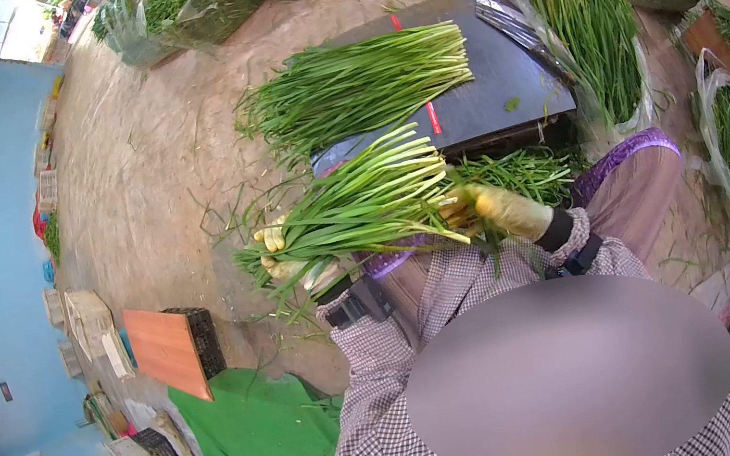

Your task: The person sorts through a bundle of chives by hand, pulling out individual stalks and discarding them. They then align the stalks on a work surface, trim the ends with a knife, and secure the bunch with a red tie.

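Slender, glossy green stalks with smooth pale ends form a loose bunch (pixel 368 190) at the frame's centre, below a flat, dark board (pixel 508 71) bearing a neater pile (pixel 368 81). The left hand (pixel 287 267), in a whitish glove, curls its fingers around the bunch's leafy end. The right hand (pixel 513 208), in a yellow-stained glove, is at the pale ends; blur and stalks obscure whether its fingers grip. A grey oval hides the lower middle.
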Demonstrator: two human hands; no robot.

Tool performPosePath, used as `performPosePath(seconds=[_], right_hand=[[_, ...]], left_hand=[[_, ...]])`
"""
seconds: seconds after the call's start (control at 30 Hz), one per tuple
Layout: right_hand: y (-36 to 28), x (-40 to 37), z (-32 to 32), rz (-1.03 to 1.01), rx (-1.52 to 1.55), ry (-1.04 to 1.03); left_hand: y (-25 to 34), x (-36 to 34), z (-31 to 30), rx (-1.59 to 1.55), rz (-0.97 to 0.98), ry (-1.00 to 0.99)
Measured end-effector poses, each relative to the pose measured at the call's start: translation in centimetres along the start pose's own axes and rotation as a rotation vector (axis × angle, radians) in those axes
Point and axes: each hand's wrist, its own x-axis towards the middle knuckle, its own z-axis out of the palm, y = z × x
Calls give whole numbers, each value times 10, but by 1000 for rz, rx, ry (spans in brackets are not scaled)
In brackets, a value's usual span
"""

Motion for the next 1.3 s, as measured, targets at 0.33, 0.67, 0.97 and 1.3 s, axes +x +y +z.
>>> performPosePath(seconds=[0.33,0.67,0.97,1.3], right_hand=[[-13,30,61,-231,459,180],[-33,-35,7,-452,658,274],[-22,-9,23,-103,22,34],[-20,22,60,-191,-215,251]], left_hand=[[-17,6,28,-3,37,-127],[-9,3,14,29,81,135],[1,17,-14,-21,9,-16],[-2,12,20,68,51,-82]])
